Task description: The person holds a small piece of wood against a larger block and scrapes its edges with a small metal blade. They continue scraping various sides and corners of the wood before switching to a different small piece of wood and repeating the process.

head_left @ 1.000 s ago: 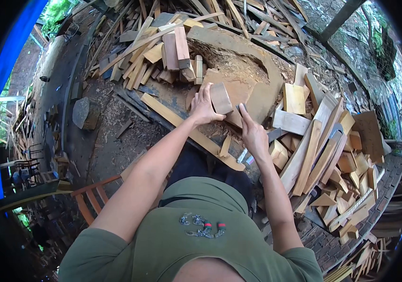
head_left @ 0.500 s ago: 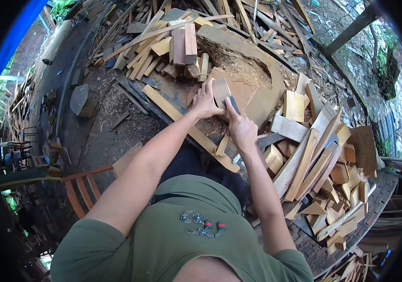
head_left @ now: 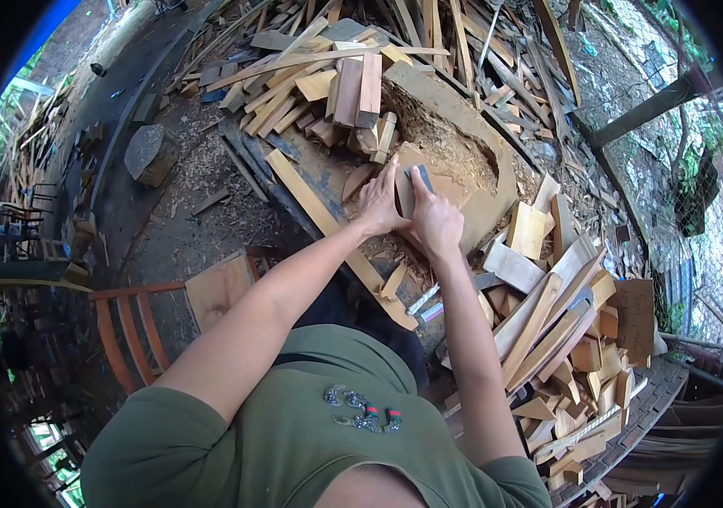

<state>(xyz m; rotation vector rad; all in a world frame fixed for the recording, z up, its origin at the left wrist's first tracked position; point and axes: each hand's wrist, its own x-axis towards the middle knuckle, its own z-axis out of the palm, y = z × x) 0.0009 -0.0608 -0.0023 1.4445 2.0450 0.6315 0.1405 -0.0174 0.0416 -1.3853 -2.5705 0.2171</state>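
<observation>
A cut log (head_left: 150, 157) sits on the ground (head_left: 177, 241) at left, beyond a slatted chair (head_left: 137, 290)

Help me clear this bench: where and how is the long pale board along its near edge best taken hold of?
From above, probably across the narrow width of the long pale board, left of the left forearm: it lies flat, uncovered there.

The left hand (head_left: 378, 206) is curled, fingers (head_left: 389, 175) toward one o'clock. The right hand (head_left: 438, 223), close at its three o'clock, points one finger (head_left: 419, 180) toward eleven.

Plank (head_left: 302, 195) lies between log (head_left: 149, 156) and offcuts (head_left: 515, 267)
</observation>
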